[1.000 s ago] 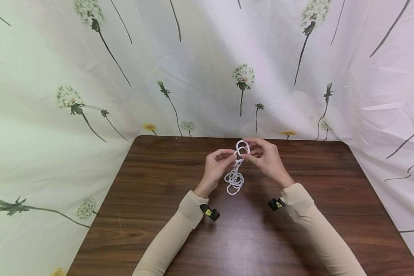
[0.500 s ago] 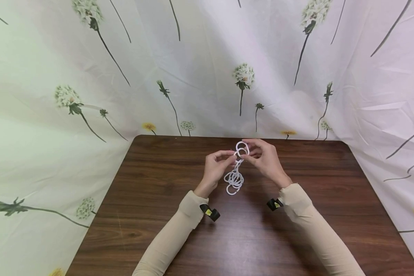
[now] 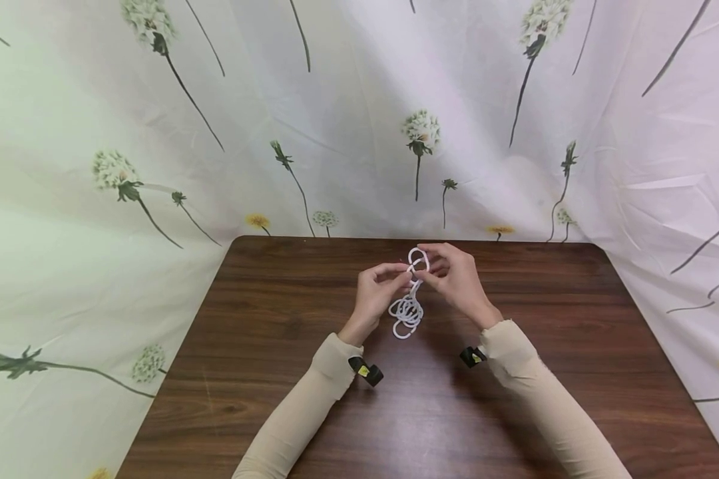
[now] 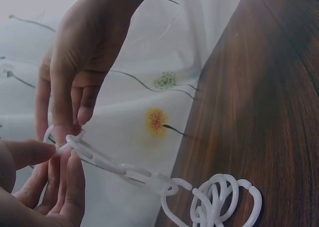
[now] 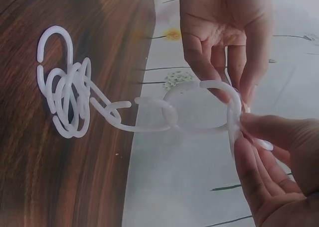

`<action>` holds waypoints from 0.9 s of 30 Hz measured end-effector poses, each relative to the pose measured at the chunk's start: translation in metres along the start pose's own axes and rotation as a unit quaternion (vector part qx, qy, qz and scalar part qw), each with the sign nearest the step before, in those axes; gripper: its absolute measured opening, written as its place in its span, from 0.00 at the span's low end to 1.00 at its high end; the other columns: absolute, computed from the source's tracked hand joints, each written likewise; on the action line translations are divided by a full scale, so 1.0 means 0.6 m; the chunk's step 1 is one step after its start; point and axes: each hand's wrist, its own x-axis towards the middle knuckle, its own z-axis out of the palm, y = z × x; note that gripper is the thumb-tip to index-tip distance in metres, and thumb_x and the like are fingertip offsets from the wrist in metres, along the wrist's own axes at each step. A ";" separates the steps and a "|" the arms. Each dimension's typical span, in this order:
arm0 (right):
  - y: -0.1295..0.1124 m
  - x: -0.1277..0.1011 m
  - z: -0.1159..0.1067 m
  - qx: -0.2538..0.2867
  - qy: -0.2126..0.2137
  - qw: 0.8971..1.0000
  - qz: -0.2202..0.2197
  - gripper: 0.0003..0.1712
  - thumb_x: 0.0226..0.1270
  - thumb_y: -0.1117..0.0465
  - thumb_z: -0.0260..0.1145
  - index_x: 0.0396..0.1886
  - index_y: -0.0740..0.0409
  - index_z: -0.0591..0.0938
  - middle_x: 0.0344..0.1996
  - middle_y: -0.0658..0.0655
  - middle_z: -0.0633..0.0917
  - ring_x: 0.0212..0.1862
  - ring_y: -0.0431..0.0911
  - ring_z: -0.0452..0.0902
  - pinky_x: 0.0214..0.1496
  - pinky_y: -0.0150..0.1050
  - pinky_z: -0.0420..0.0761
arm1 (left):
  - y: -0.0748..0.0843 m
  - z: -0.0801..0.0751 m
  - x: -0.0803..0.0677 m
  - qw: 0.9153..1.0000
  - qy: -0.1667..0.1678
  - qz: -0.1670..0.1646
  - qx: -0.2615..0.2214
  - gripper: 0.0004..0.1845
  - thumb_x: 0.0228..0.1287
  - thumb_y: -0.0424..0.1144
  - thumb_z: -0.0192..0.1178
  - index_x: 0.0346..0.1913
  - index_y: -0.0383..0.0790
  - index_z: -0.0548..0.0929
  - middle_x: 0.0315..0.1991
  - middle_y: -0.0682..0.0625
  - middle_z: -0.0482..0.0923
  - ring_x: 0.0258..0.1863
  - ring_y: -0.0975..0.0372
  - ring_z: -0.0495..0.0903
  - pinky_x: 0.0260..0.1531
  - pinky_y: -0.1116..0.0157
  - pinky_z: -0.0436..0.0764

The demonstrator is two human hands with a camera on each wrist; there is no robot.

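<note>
A chain of white plastic C-shaped links [image 3: 405, 310] rises from a tangled heap on the brown table to both hands. My left hand [image 3: 373, 293] pinches an upper link between thumb and fingers. On the other side, my right hand [image 3: 459, 279] pinches the topmost link [image 3: 419, 255], the two hands' fingertips nearly meeting. In the right wrist view, small gaps show in several links, and a raised link [image 5: 199, 130] hangs from the one between the fingertips. The exact joint of the top links is partly covered by fingers in both wrist views.
The wood-grain table [image 3: 263, 319] has its far edge just beyond the hands. Behind and beside it hangs a white cloth [image 3: 359, 133] printed with dandelions. Dark wrist cameras [image 3: 365, 370] sit at both cuffs.
My right hand has shifted slightly left and closer to the left hand, and the topmost link has turned and moved left with it. The left hand and the heap have hardly moved.
</note>
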 end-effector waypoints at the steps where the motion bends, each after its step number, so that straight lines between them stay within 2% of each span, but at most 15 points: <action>1: 0.001 0.000 0.000 0.002 0.005 1.000 0.004 0.29 0.52 0.68 0.77 0.57 0.57 0.82 0.38 0.60 0.85 0.32 0.48 0.86 0.35 0.33 0.88 | 0.000 -0.001 -0.001 1.000 0.002 0.000 0.000 0.14 0.59 0.30 0.69 0.46 0.26 0.84 0.33 0.48 0.86 0.28 0.63 0.87 0.50 0.39 0.81; 6: 0.002 0.000 -0.006 0.028 0.036 0.998 0.039 0.28 0.51 0.68 0.77 0.55 0.57 0.82 0.35 0.62 0.86 0.33 0.52 0.86 0.36 0.31 0.88 | -0.002 -0.004 0.000 1.000 0.004 0.004 -0.003 0.13 0.59 0.28 0.67 0.47 0.25 0.83 0.34 0.46 0.86 0.28 0.63 0.86 0.50 0.38 0.81; 9: -0.009 0.000 -0.012 0.051 0.049 0.996 0.056 0.25 0.53 0.71 0.76 0.53 0.63 0.82 0.35 0.67 0.86 0.34 0.57 0.86 0.36 0.32 0.88 | -0.005 -0.007 0.001 1.000 0.005 0.003 -0.003 0.13 0.59 0.28 0.67 0.47 0.25 0.83 0.33 0.48 0.85 0.28 0.63 0.86 0.48 0.41 0.83; 13: -0.035 -0.001 -0.024 0.081 0.051 0.992 0.079 0.22 0.56 0.73 0.72 0.52 0.71 0.81 0.36 0.72 0.85 0.37 0.64 0.85 0.37 0.39 0.89 | -0.009 -0.009 0.001 1.000 0.007 0.000 -0.002 0.13 0.59 0.28 0.68 0.47 0.26 0.84 0.32 0.51 0.85 0.28 0.64 0.86 0.46 0.45 0.85; 17: -0.050 -0.003 -0.034 0.101 0.043 0.989 0.096 0.21 0.59 0.73 0.70 0.53 0.73 0.80 0.36 0.73 0.84 0.39 0.65 0.84 0.37 0.46 0.89 | -0.012 -0.009 0.002 1.000 0.007 0.002 0.004 0.14 0.59 0.29 0.68 0.47 0.27 0.84 0.32 0.52 0.85 0.28 0.65 0.86 0.44 0.50 0.88; 18: -0.051 -0.003 -0.036 0.103 0.042 0.989 0.098 0.21 0.59 0.72 0.70 0.53 0.73 0.80 0.36 0.73 0.84 0.39 0.65 0.84 0.38 0.46 0.89 | -0.013 -0.009 0.002 1.000 0.007 0.002 0.006 0.14 0.59 0.29 0.68 0.47 0.27 0.84 0.32 0.51 0.85 0.28 0.65 0.86 0.43 0.51 0.88; 22: -0.050 -0.003 -0.039 0.090 0.037 0.990 0.099 0.22 0.59 0.71 0.71 0.54 0.70 0.80 0.35 0.72 0.85 0.37 0.61 0.85 0.35 0.38 0.89 | -0.012 -0.009 0.002 1.000 0.008 0.000 0.011 0.14 0.59 0.29 0.68 0.47 0.26 0.84 0.32 0.50 0.86 0.28 0.65 0.86 0.43 0.51 0.88; 25: -0.048 -0.003 -0.041 0.090 0.030 0.990 0.101 0.21 0.60 0.69 0.71 0.53 0.70 0.81 0.34 0.72 0.85 0.34 0.51 0.86 0.33 0.35 0.89 | -0.011 -0.009 0.000 1.000 0.011 -0.002 0.013 0.13 0.58 0.28 0.68 0.46 0.26 0.84 0.32 0.49 0.85 0.27 0.64 0.86 0.46 0.46 0.86; 27: -0.047 -0.002 -0.043 0.101 0.026 0.989 0.103 0.19 0.61 0.69 0.70 0.52 0.71 0.81 0.34 0.72 0.85 0.31 0.44 0.85 0.33 0.38 0.89 | -0.010 -0.009 0.000 1.000 0.011 -0.001 0.015 0.13 0.58 0.28 0.68 0.46 0.25 0.84 0.32 0.49 0.85 0.28 0.64 0.85 0.47 0.44 0.85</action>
